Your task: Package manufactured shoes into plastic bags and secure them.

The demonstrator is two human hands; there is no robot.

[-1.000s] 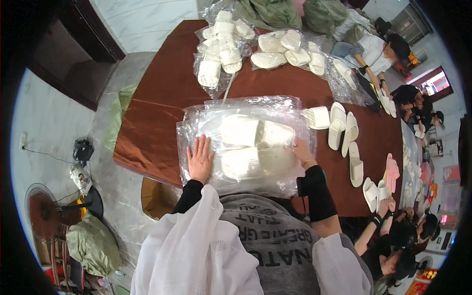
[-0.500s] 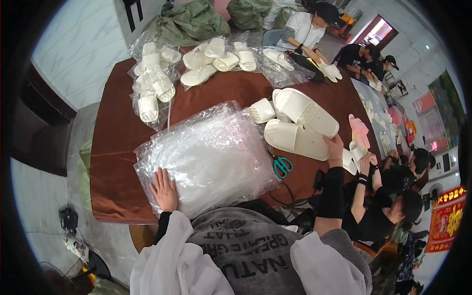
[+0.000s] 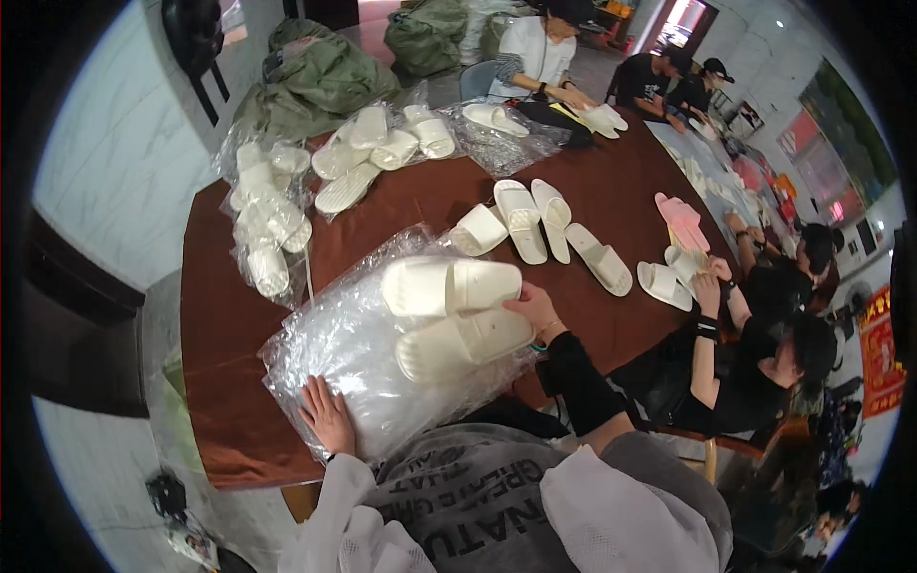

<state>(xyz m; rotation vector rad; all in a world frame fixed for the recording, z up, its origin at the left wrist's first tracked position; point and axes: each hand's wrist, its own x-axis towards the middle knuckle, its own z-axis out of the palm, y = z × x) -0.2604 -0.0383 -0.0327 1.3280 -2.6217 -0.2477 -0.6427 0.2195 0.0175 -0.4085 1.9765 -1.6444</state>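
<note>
Holding slippers (image 3: 468, 338) in right hand (image 3: 537, 311), left hand (image 3: 328, 416) on clear plastic (image 3: 355, 349)

A person's left hand (image 3: 327, 416) presses palm-down, fingers spread, toward the near-left corner of the worktop (image 3: 224, 363), while the right hand (image 3: 537, 310) curls in a pinch beyond the near edge, its black-sleeved forearm (image 3: 578, 382) slanting inward.

Pale marbled wall (image 3: 115, 172) | dark doorway (image 3: 78, 310) | grey floor (image 3: 162, 320) | brown-covered table (image 3: 234, 401) | blue-grey chair (image 3: 473, 82) | bright brown-framed opening (image 3: 680, 24)
</note>
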